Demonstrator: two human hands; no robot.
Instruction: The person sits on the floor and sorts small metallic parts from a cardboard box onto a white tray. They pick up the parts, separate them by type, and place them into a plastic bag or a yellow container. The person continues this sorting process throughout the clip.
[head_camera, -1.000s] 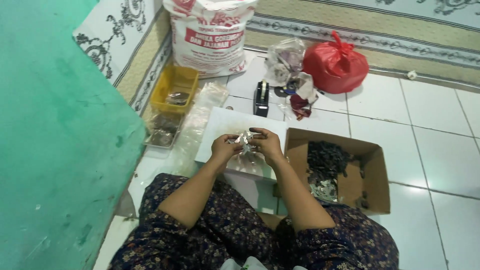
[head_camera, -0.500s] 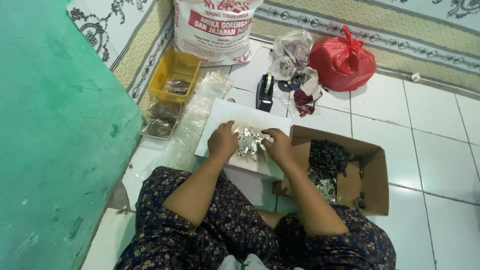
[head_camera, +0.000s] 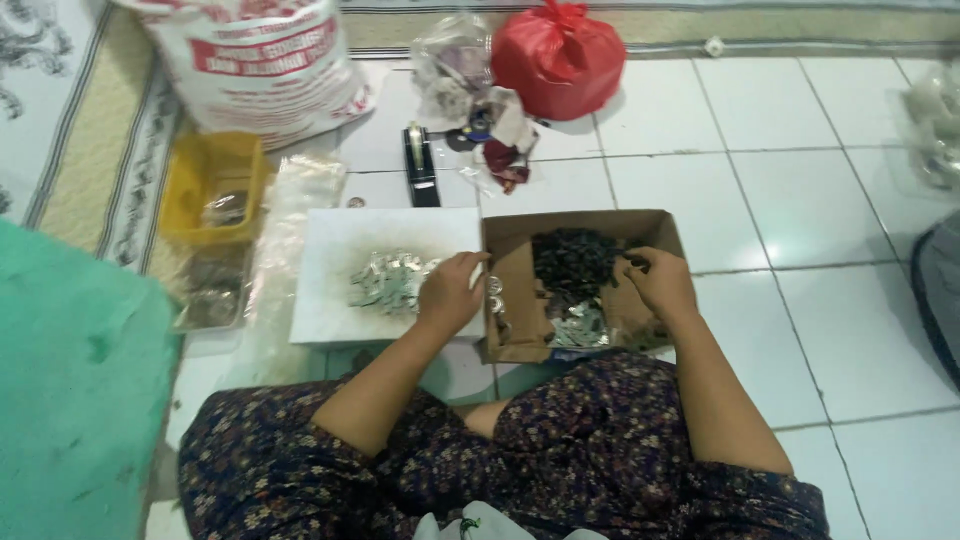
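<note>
My left hand rests on the white board, its fingers touching the right edge of a pile of small silvery pieces. My right hand is inside the brown cardboard box, fingers bent down into a heap of small dark pieces. Whether it has taken any piece is hidden. More silvery pieces lie at the front of the box. I sit on the tiled floor with my legs in dark patterned cloth.
A yellow tray and a clear tray stand left of the board. Behind are a black tape dispenser, a white printed sack, a red tied bag and crumpled clear bags. A green surface rises at left.
Both hands were together over the silvery pile on the board. My right hand has moved right into the cardboard box; the left stays at the pile. The view has shifted right.
</note>
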